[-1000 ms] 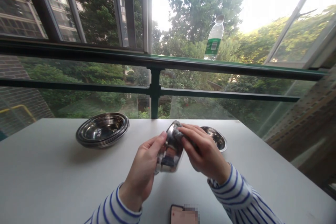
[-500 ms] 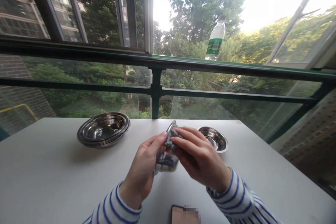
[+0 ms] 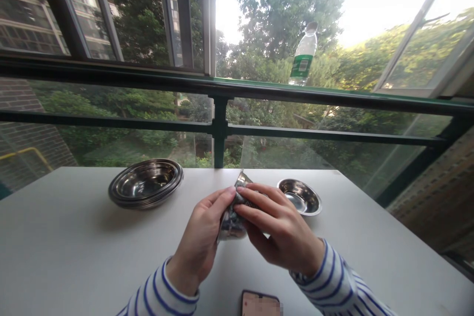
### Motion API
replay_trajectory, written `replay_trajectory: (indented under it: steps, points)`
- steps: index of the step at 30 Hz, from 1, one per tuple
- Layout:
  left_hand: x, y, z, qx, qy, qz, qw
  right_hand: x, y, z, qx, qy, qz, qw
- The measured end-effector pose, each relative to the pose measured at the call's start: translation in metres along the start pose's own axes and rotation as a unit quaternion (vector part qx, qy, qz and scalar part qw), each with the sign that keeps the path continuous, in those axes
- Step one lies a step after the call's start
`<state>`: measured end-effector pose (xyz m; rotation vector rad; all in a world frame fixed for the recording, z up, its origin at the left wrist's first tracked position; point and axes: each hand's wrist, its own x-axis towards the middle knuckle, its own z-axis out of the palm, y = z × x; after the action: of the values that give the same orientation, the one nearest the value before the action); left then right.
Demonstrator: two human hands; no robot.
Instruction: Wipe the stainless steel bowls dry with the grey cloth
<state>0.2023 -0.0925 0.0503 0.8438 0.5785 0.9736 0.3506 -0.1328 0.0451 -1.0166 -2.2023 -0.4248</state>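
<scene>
My left hand [image 3: 200, 242] grips a small shiny steel bowl [image 3: 230, 224], tilted on its side above the white table [image 3: 66, 252]. My right hand [image 3: 279, 229] lies over the bowl's right side, fingers closed on a small grey cloth [image 3: 240, 198] pressed against its rim. Most of the bowl is hidden between the two hands. Both sleeves are white with blue stripes.
A stack of larger steel bowls [image 3: 145, 188] sits at the table's back left. One small steel bowl [image 3: 299, 196] rests just right of my hands. A phone [image 3: 259, 304] lies at the near edge. A water bottle [image 3: 302, 56] stands on the green railing [image 3: 333, 96].
My right hand has slid left and down over the bowl with the cloth, covering more of it. The bowl has dropped slightly and turned more edge-on.
</scene>
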Motion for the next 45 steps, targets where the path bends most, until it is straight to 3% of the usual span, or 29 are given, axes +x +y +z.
replay_trajectory:
  steps: [4, 9, 15, 21, 26, 28, 34, 40, 42, 45]
  points:
    - [0.000, 0.000, 0.001, 0.000, -0.002, -0.011, 1.000, -0.001, 0.007, 0.001, 0.020, 0.015, 0.014, 1.000]
    - [0.000, -0.002, 0.002, 0.018, 0.023, -0.028, 0.999, -0.002, 0.016, 0.003, 0.058, 0.057, 0.101, 0.992]
    - [-0.001, -0.001, 0.000, 0.022, 0.024, -0.015, 0.999, -0.003, 0.014, -0.001, 0.086, 0.023, 0.042, 0.995]
    - [-0.003, -0.002, 0.001, 0.048, -0.003, -0.028, 0.998, -0.003, 0.020, -0.002, 0.101, 0.065, 0.170, 0.978]
    - [-0.001, -0.001, -0.001, 0.036, 0.009, -0.014, 0.999, -0.001, 0.010, -0.003, 0.097, 0.028, 0.062, 0.993]
    - [-0.002, -0.001, -0.001, 0.038, 0.004, -0.014, 0.999, -0.001, 0.010, -0.003, 0.096, 0.023, 0.053, 0.994]
    - [-0.003, -0.001, 0.002, 0.050, 0.006, -0.036, 0.998, -0.002, 0.019, -0.001, 0.116, 0.060, 0.199, 0.971]
    - [-0.002, -0.001, 0.001, 0.046, 0.025, -0.011, 0.999, 0.001, 0.008, -0.002, 0.100, 0.027, 0.079, 0.991]
    - [-0.002, -0.002, 0.001, 0.048, 0.016, -0.014, 0.999, 0.001, 0.010, -0.002, 0.098, 0.043, 0.116, 0.987]
    - [-0.003, -0.003, 0.001, 0.061, -0.004, -0.034, 0.998, -0.001, 0.017, -0.001, 0.112, 0.065, 0.224, 0.966]
